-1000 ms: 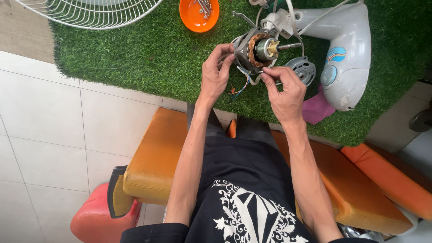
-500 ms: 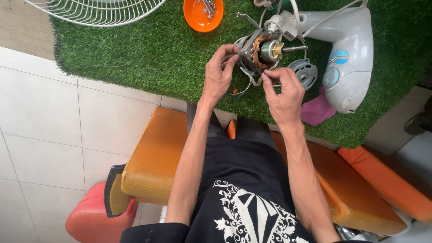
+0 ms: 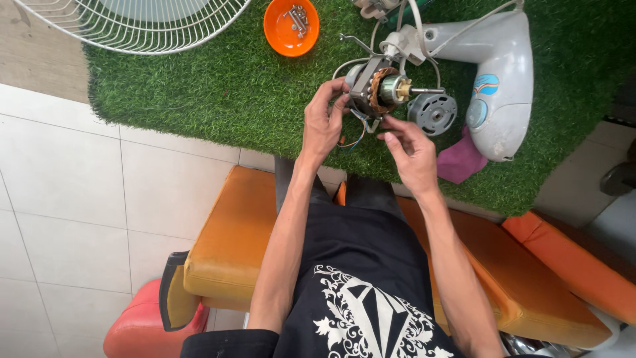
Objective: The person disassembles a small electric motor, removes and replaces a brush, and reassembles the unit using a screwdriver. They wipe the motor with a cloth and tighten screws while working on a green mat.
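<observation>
An orange bowl (image 3: 291, 28) holding screws (image 3: 297, 14) is sitting on the green turf (image 3: 218, 86), near a white grille (image 3: 142, 23). A pink cloth (image 3: 460, 161) is lying beside the grey housing (image 3: 501, 73). An orange cushion (image 3: 232, 238) is lying below.

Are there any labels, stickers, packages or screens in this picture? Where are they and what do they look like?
Sticker: on the white fan housing on the green turf, right of the motor; small, blue with an orange stripe.
Round badge: just below that sticker on the same housing; pale blue-grey disc.
No packages, signs or screens in view.
</observation>
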